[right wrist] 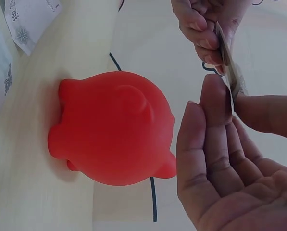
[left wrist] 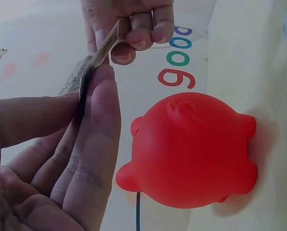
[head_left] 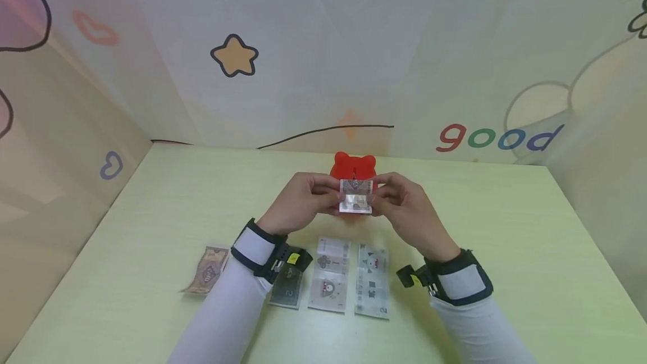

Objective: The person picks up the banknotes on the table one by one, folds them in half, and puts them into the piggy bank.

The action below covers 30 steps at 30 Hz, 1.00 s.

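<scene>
Both hands pinch a small folded banknote [head_left: 356, 196] by its opposite side edges, holding it up in front of a red piggy bank [head_left: 355, 165]. My left hand [head_left: 301, 200] grips the note's left edge between thumb and fingers. On the right edge, my right hand [head_left: 404, 206] does the same. In the left wrist view the banknote [left wrist: 93, 67] is seen nearly edge-on, above the level of the piggy bank [left wrist: 191, 149]. The right wrist view shows the piggy bank's [right wrist: 114, 130] rounded rear with its curled tail. Neither hand visibly touches it.
Several banknotes lie on the pale table: a crumpled brown one [head_left: 208, 269] at left, a dark green one [head_left: 287, 288] partly behind the left wrist camera, a pinkish one [head_left: 329, 277] and a pale blue one [head_left: 372, 281]. A printed backdrop [head_left: 323, 60] stands behind.
</scene>
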Motion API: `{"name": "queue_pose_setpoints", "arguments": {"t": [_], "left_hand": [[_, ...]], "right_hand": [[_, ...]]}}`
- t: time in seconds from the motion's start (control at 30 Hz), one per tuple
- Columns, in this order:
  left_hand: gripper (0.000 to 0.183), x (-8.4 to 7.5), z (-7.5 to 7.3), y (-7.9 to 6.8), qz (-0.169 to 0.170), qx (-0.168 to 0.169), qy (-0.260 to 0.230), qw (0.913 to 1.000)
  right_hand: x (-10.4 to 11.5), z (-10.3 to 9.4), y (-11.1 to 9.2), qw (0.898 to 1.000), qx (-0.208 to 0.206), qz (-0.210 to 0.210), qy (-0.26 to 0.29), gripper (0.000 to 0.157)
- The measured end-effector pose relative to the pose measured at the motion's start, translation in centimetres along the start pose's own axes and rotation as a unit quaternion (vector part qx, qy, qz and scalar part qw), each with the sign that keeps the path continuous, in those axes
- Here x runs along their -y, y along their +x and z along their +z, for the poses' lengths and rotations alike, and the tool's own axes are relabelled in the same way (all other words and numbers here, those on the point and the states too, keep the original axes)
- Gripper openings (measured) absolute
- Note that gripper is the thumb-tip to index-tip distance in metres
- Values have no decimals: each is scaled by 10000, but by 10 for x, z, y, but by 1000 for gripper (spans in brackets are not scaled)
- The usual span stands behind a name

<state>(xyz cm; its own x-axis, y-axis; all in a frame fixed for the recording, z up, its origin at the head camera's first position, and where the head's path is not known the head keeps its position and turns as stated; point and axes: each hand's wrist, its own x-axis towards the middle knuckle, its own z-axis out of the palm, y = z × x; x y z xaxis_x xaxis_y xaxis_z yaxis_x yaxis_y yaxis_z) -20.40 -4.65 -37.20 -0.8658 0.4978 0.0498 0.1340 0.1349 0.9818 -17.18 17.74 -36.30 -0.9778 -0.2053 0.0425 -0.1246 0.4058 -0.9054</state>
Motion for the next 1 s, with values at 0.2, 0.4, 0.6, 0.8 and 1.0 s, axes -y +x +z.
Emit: {"name": "queue_pose_setpoints", "arguments": {"t": [0.2,0.4,0.6,0.8,1.0], "left_hand": [[26,-3,0,0,47,-13,-3,10000],[26,-1,0,0,41,14,-13,10000],[27,-1,0,0,33,-14,4,10000],[27,-1,1,0,59,-38,88,9999],[27,-1,1,0,78,-7,147,9999]], "right_hand": [[-2,1,1,9999,2,130,-62,21],[-2,1,1,9999,-14,123,-43,20],[-2,1,1,9999,-37,97,-34,21],[-2,0,1,10000,-15,65,4,24],[-2,0,1,10000,-25,40,-72,25]]}}
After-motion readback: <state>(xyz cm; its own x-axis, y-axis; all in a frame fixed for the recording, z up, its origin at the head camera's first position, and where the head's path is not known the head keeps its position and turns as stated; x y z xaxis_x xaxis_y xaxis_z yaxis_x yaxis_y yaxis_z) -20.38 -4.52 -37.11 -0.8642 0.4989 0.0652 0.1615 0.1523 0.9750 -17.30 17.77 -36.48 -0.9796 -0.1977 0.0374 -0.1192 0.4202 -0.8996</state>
